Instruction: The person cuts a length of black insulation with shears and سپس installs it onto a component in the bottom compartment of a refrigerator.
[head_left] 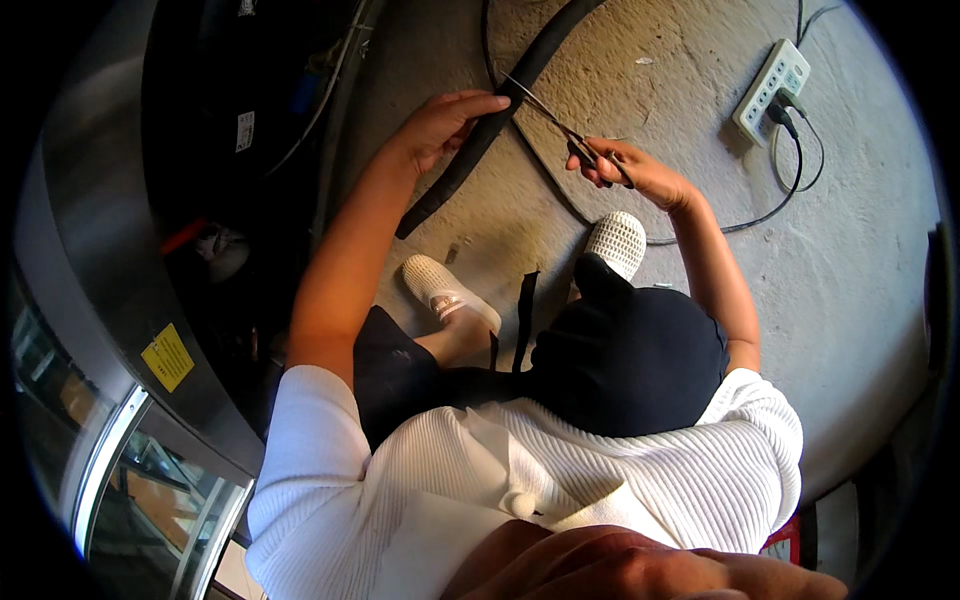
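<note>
Two hands are out over the concrete floor (860, 260), and the biggest thing in shot sits off to the person's left: a stainless-steel appliance (80, 250) with a curved side, a yellow sticker and a glass door low down. Next in size, the black foam tube (480, 130) runs diagonally across the floor from the upper middle down toward the appliance. The left hand (440, 125) is laid on it, fingers stretched along the tube and pressing it rather than wrapped round. The right hand (630, 170) has its fingers clenched through the handles of a pair of scissors (560, 125), blades parted, tips meeting the tube just beside the left fingertips. Two white mesh shoes (620, 240) sit beneath the hands. Farther right, a white power strip (770, 90) lies on the floor with a black cable plugged in.
</note>
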